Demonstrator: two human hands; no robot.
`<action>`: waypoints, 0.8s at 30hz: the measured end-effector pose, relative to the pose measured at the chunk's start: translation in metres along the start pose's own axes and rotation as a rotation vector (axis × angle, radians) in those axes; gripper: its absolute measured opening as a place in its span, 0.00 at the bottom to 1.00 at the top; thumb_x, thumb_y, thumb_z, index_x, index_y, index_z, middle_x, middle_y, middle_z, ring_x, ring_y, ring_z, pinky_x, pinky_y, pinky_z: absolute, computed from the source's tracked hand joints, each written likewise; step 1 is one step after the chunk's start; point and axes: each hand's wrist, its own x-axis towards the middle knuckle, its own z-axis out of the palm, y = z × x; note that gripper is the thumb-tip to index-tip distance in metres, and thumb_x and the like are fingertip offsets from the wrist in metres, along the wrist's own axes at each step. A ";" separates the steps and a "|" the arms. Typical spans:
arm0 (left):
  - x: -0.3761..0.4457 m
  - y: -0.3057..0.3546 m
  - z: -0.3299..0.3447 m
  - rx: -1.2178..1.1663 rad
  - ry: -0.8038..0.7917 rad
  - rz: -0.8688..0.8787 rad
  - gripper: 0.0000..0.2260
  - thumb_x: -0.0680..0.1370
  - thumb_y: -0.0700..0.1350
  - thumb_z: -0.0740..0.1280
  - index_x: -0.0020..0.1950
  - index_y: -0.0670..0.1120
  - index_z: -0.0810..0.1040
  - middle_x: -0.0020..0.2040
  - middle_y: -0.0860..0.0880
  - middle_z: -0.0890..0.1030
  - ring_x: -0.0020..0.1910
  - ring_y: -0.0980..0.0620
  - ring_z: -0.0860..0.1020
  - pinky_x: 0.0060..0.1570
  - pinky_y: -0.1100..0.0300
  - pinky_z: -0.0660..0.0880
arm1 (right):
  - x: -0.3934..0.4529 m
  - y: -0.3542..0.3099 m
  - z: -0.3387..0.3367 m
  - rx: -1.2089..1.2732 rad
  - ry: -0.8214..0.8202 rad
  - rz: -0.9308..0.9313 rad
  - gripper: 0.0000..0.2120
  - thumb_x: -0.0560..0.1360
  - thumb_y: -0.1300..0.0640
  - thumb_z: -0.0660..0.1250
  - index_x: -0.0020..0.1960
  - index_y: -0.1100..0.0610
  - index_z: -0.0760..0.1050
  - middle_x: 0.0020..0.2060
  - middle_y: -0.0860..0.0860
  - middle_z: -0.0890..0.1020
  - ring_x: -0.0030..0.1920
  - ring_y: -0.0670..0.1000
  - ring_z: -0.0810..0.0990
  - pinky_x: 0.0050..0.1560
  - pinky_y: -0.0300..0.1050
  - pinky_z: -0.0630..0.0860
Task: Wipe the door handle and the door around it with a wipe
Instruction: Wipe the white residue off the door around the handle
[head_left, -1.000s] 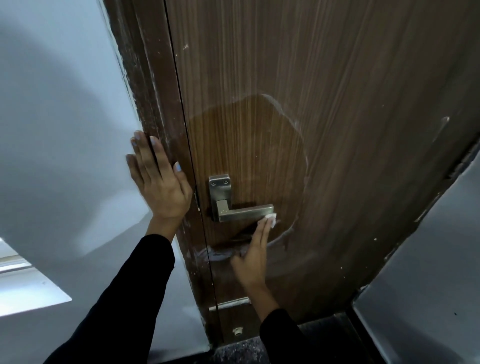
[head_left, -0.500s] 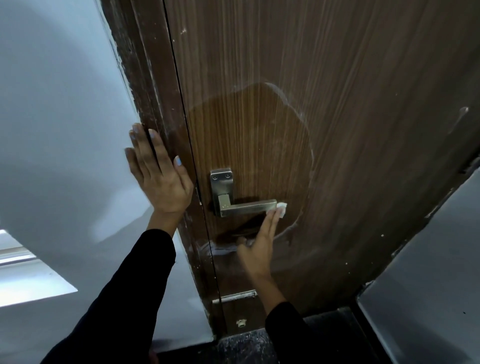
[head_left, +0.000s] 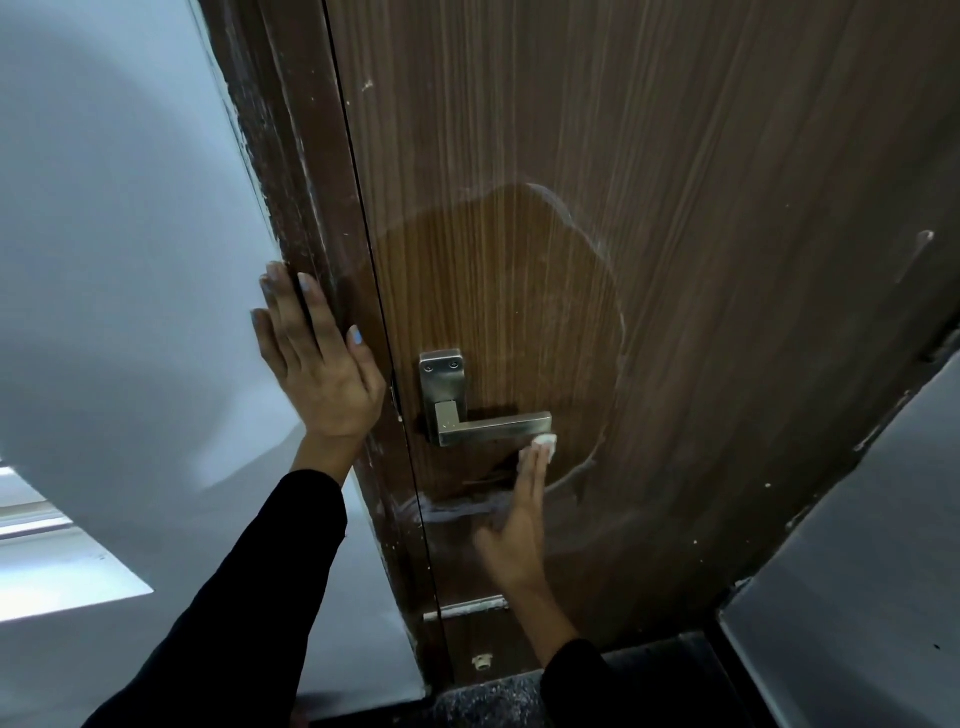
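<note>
A brown wooden door (head_left: 649, 218) fills the middle of the view, with a darker, damp patch around its metal lever handle (head_left: 488, 425). My right hand (head_left: 519, 519) reaches up from below with fingers straight and presses a small white wipe (head_left: 545, 442) against the door just under the free end of the lever. My left hand (head_left: 317, 364) lies flat, fingers together, on the door frame (head_left: 311, 234) and the wall left of the handle. Both arms wear black sleeves.
A pale grey wall (head_left: 119, 234) stands left of the frame, and another grey wall surface (head_left: 857, 597) rises at the lower right. A dark speckled floor strip (head_left: 493, 696) runs along the door's foot. A small metal plate (head_left: 465, 608) sits on the door edge low down.
The wipe stays near the lever's free end, shifting slightly along it. The view has shifted a little. My left hand stays flat on the frame.
</note>
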 end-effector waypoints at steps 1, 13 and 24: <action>0.000 0.000 0.000 0.000 0.000 -0.001 0.23 0.80 0.43 0.55 0.72 0.34 0.59 0.71 0.30 0.64 0.73 0.37 0.60 0.74 0.46 0.55 | 0.000 0.003 -0.003 0.044 0.019 0.044 0.53 0.65 0.74 0.64 0.70 0.40 0.34 0.72 0.37 0.35 0.75 0.53 0.52 0.53 0.50 0.79; -0.003 -0.002 0.002 -0.004 -0.001 -0.003 0.23 0.80 0.43 0.55 0.73 0.36 0.58 0.71 0.30 0.64 0.73 0.37 0.59 0.74 0.47 0.54 | 0.015 0.010 -0.009 0.141 0.137 0.109 0.53 0.66 0.74 0.66 0.71 0.46 0.33 0.74 0.45 0.33 0.73 0.49 0.48 0.52 0.21 0.69; -0.006 -0.004 0.006 0.002 0.035 0.000 0.24 0.80 0.43 0.55 0.74 0.37 0.57 0.71 0.32 0.64 0.74 0.38 0.59 0.74 0.47 0.55 | 0.015 0.026 -0.025 0.067 0.093 0.117 0.53 0.65 0.75 0.65 0.73 0.47 0.33 0.73 0.43 0.33 0.74 0.51 0.49 0.61 0.55 0.74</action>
